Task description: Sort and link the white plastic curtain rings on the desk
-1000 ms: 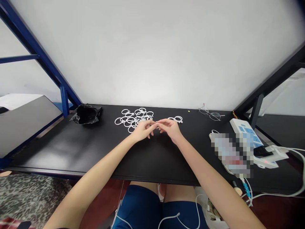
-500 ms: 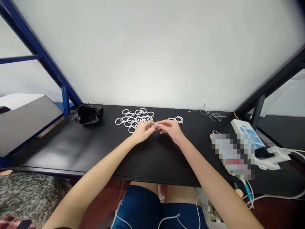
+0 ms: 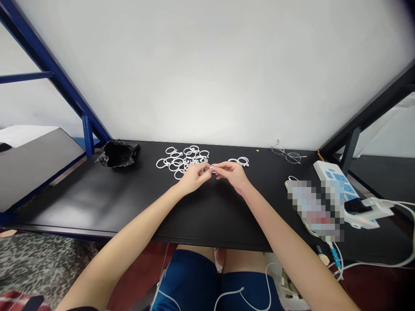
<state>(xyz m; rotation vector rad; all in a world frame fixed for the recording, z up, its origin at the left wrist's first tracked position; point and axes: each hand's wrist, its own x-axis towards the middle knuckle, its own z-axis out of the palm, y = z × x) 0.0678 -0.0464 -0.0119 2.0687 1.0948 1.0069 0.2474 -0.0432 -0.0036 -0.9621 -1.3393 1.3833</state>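
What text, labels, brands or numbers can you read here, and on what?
None readable anywhere.
Phone: screen pixelated, nothing legible.
Power strip: partly pixelated; any markings too small to read.
White ring between the hands: too small to tell.
Loose white rings: no lettering that I can make out.
Black bag: no print visible.

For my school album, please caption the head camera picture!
Left hand and right hand hold a thin white ring beside a pile of white rings on a black desk.
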